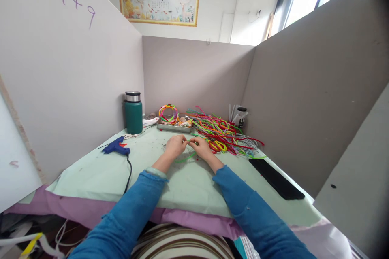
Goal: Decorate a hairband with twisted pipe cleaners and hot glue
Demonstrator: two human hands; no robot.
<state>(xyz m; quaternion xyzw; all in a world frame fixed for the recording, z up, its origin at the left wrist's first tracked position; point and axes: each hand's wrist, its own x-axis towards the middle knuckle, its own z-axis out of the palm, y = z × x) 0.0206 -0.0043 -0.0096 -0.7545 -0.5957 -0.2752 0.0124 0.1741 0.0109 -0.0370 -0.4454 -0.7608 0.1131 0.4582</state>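
My left hand (176,145) and my right hand (200,146) meet over the middle of the table, fingertips pinched close together. Between them runs a thin strand, mostly hidden by the fingers. It looks like part of the green pipe cleaner (186,158), whose bright length curves just beneath the hands, close to the tabletop. To the right of my right hand lies a bundle of yellow pipe cleaners (216,145), at the near edge of a large multicoloured pile (219,127).
A metal tray (174,128) at the back holds small pieces and colourful pipe-cleaner rings (168,114). On the left stand a green bottle (133,116) and a blue glue gun (117,146) with its cord. A black flat case (276,179) lies right; a black-lidded jar (241,117) stands behind.
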